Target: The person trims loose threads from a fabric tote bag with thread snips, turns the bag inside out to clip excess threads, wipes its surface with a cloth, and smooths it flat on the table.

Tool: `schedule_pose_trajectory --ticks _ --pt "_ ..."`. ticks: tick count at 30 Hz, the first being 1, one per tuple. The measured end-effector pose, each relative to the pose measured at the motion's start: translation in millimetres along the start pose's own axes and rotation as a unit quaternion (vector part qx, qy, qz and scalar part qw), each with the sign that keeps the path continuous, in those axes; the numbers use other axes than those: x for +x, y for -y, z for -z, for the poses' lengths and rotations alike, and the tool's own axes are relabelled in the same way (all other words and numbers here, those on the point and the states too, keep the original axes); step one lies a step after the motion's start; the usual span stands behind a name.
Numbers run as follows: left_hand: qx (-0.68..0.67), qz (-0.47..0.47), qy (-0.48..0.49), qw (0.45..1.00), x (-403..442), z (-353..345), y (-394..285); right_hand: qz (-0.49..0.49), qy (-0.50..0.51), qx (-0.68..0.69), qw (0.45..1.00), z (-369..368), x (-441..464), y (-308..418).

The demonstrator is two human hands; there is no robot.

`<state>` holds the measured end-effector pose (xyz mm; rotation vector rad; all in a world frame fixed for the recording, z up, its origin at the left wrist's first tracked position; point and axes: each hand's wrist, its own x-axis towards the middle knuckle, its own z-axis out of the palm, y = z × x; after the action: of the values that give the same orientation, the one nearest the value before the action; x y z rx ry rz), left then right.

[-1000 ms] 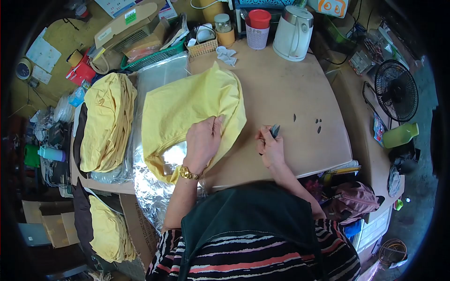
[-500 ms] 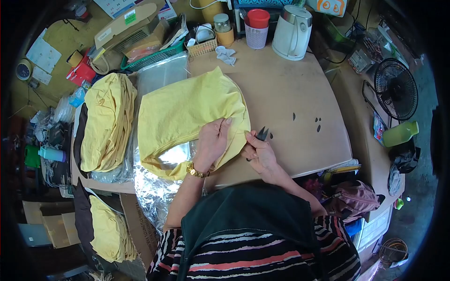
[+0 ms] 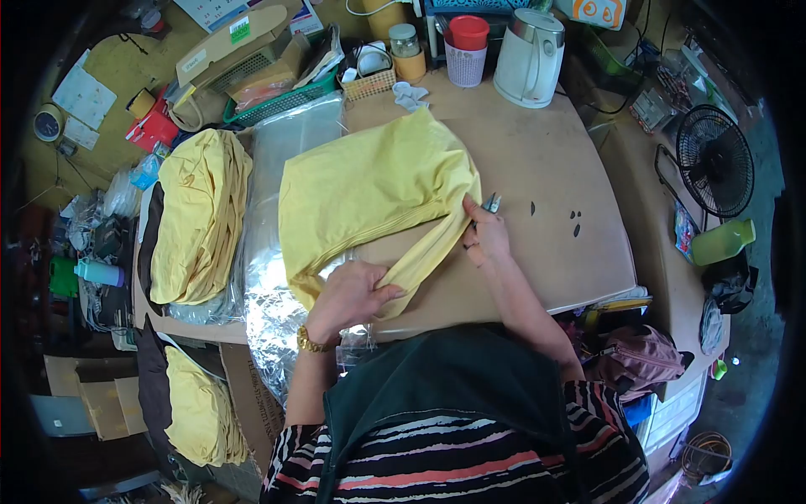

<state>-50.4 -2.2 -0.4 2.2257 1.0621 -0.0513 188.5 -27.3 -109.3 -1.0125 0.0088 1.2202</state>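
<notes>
A sewn yellow cloth piece (image 3: 369, 189) lies spread on the table in front of me, with a long opening along its near side. My left hand (image 3: 357, 294), a gold watch at its wrist, grips the near edge band of the cloth. At the right end of that band, my right hand (image 3: 489, 239) pinches the cloth between thumb and fingers. Small thread snips (image 3: 493, 203) are also held in the right hand, their blades sticking out past the fingers. The band runs taut between both hands.
A stack of folded yellow cloth (image 3: 197, 218) lies at left beside clear plastic sheets (image 3: 290, 134). Another yellow stack (image 3: 201, 412) sits lower left. Small dark scraps (image 3: 576, 223) lie on the right of the table (image 3: 554, 160). A kettle (image 3: 529, 63) and baskets line the back.
The cloth has shifted right. My left hand has slid down and left along its edge, and my right hand has moved up and right, stretching the band. The snips have turned in the right hand.
</notes>
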Motion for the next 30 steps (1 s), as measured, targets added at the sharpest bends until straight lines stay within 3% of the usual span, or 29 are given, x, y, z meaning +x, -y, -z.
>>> schedule_pose_trajectory --ticks 4,7,10,12,13,15,17,20,22,24,30 --pt "-0.067 -0.011 0.023 0.997 -9.4 -0.9 16.4 0.032 -0.012 -0.008 0.999 5.7 7.8 2.2" --pt "0.031 -0.031 0.065 0.997 -5.6 -3.4 15.5 0.060 -0.007 -0.044 0.997 0.9 6.3 1.0" --pt "-0.114 -0.056 -0.110 0.986 18.2 -19.1 -12.2 0.066 0.004 -0.073 0.995 -11.9 -11.6 0.2" --pt "-0.030 -0.093 -0.268 0.958 45.3 -28.0 -12.1 0.054 0.015 -0.077 0.995 -12.2 -27.0 -6.8" --pt "-0.030 -0.095 -0.270 0.958 49.5 -25.9 -11.4 0.057 0.035 -0.095 0.993 -10.0 -34.2 -10.7" --pt "-0.020 -0.090 -0.272 0.958 55.2 -24.7 -11.4 0.061 0.051 -0.113 0.990 -4.8 -35.5 -11.6" --pt "-0.048 -0.082 -0.266 0.959 58.9 -30.2 -15.5 0.040 0.057 -0.013 0.998 6.2 -30.3 -11.3" --pt "-0.068 -0.099 -0.264 0.957 56.9 -32.9 -16.6 -0.019 0.086 -0.038 0.995 0.4 -40.3 -8.5" --pt "-0.064 -0.122 -0.272 0.952 48.4 -25.8 -17.9 -0.004 0.059 -0.058 0.997 -8.3 -42.7 0.9" --pt "0.052 -0.075 -0.094 0.991 28.0 -9.9 -19.1 0.040 0.015 -0.070 0.997 -13.8 -37.4 12.6" --pt "-0.136 -0.005 -0.058 0.989 9.8 -12.4 1.6 0.078 0.029 -0.032 0.996 -1.9 -7.2 8.9"
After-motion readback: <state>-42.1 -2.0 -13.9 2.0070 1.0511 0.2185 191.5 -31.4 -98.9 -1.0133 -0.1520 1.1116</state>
